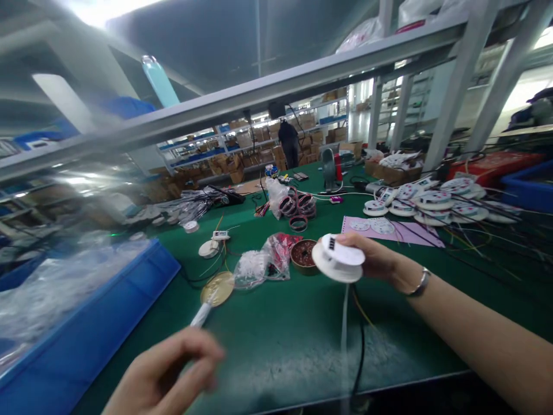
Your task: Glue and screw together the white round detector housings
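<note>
Your left hand point(166, 372) blurs over the bench point(276, 334), near a gold disc point(222, 286); whether its grip is spread, I can't tell. Farther right, a white round device point(339, 262) is pinched aloft in your right hand point(375, 256).

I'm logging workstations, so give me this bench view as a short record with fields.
Right hand: holds a white round part, wires trailing below
Left hand: blurred, fingers curled, nothing visible in its grip
Bench: green top
Left side: blue bin holding clear plastic
Right side: pink sheet; pile of similar white parts
Background: a person in dark clothing
</note>
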{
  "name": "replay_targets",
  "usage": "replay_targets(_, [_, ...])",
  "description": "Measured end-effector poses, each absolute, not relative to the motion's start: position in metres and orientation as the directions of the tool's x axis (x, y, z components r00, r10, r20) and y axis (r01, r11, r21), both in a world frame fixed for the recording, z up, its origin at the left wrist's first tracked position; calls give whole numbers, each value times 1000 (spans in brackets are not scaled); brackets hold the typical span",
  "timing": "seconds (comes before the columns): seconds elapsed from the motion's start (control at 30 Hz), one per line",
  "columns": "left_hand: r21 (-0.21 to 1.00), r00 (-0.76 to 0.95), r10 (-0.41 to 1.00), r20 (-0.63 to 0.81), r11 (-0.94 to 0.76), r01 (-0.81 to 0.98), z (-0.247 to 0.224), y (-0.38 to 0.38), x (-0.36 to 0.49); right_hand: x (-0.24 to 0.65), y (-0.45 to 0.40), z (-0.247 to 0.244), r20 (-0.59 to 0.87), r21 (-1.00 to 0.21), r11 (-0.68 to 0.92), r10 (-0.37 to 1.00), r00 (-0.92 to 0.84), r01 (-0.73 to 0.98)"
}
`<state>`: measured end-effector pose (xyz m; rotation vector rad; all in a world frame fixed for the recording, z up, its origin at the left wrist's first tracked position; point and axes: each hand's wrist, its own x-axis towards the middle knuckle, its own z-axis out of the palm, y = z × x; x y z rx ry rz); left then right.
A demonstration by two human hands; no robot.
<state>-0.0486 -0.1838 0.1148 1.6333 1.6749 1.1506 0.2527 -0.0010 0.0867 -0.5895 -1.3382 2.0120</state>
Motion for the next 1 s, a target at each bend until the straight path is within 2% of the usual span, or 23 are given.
replay_targets(0.03, [846, -52, 985, 162, -111, 521, 114, -160, -33, 245, 1, 81, 5, -941, -215, 763, -647, -261])
replay_targets(0.1, [875, 7, 967, 253, -232, 424, 106, -109, 0, 230, 5, 69, 89, -962, -72, 832, -548, -264])
replay_targets(0.2, [907, 218, 940, 260, -316, 279, 79, -51, 41, 218, 8, 51, 238, -963, 148, 859, -453, -224])
replay_targets(0.27, [883, 275, 917, 289, -366, 293, 56, -35, 56, 216, 5, 40, 316, -946, 248, 847, -427, -207])
replay_targets(0.33, [835, 251, 906, 340, -414, 364, 34, -35, 62, 216, -1, 28, 343, -938, 288, 855, -388, -195])
replay_targets(0.4, [822, 202, 916, 346, -400, 406, 17, -42, 63, 216, -9, 18, 324, -945, 287, 882, -341, -156])
replay_targets(0.5, [865, 165, 945, 282, -325, 383, 2, -52, 62, 216, -19, 9, 271, -962, 239, 902, -337, -136])
replay_targets(0.63, [886, 151, 945, 289, -324, 332, -6, -54, 60, 213, -25, 3, 213, -938, 66, 885, -413, -341])
replay_targets(0.73, [896, 149, 945, 290, -323, 305, -7, -51, 58, 210, -25, 1, 169, -910, -38, 876, -452, -413])
replay_targets(0.87, [903, 150, 948, 279, -313, 294, -6, -49, 56, 209, -23, 1, 153, -904, -67, 871, -466, -422])
replay_targets(1.0, [908, 146, 954, 261, -294, 299, -5, -50, 55, 210, -22, 4, 91, -934, -79, 890, -446, -348])
